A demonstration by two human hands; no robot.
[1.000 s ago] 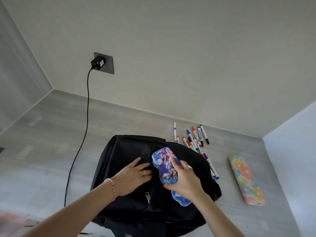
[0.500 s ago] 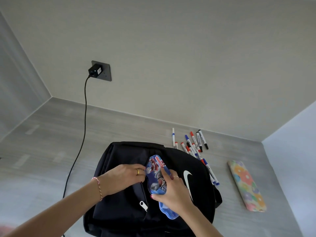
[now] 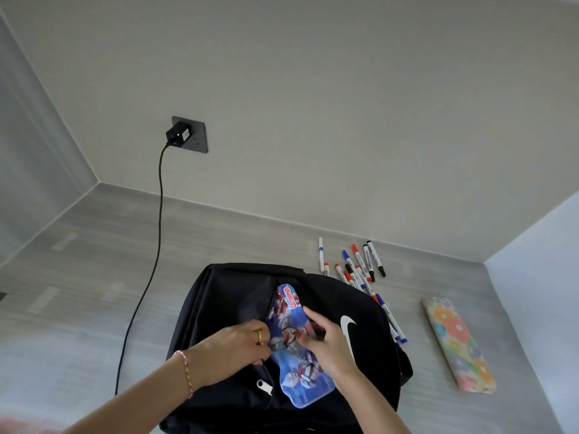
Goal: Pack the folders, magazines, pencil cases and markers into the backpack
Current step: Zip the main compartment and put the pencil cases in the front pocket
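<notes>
Blue pencil case [image 3: 293, 346] with cartoon print, standing on edge in the zip opening on top of the black backpack [image 3: 219, 308], far end tucked into the gap, near end jutting out toward the wearer. Held by both hands: right hand [image 3: 329, 343] over its right side, fingers curled loosely around the middle with the forefinger stretched along the upper edge; left hand [image 3: 232, 349] against its left side, fingers bent and gripping at the edge of the opening, a gold ring [image 3: 258, 336] on one finger and a beaded bracelet [image 3: 186, 371] at the wrist. Cannot tell whether the left fingers pinch the case, the fabric, or both. White zip pull [image 3: 264, 387] lying just below the left hand.

Beyond the backpack's far right corner, a loose scatter of markers [image 3: 360, 270] with red, blue and black caps, some trailing down along the bag's right side. Farther right, well apart, a floral pencil case [image 3: 457, 343] lying flat. All resting on a grey wood-grain surface [image 3: 94, 277] set into a corner of beige walls. On the back wall, a dark socket plate with a black charger [image 3: 178, 136] plugged in, its cable [image 3: 156, 245] dropping down across the surface left of the bag.
</notes>
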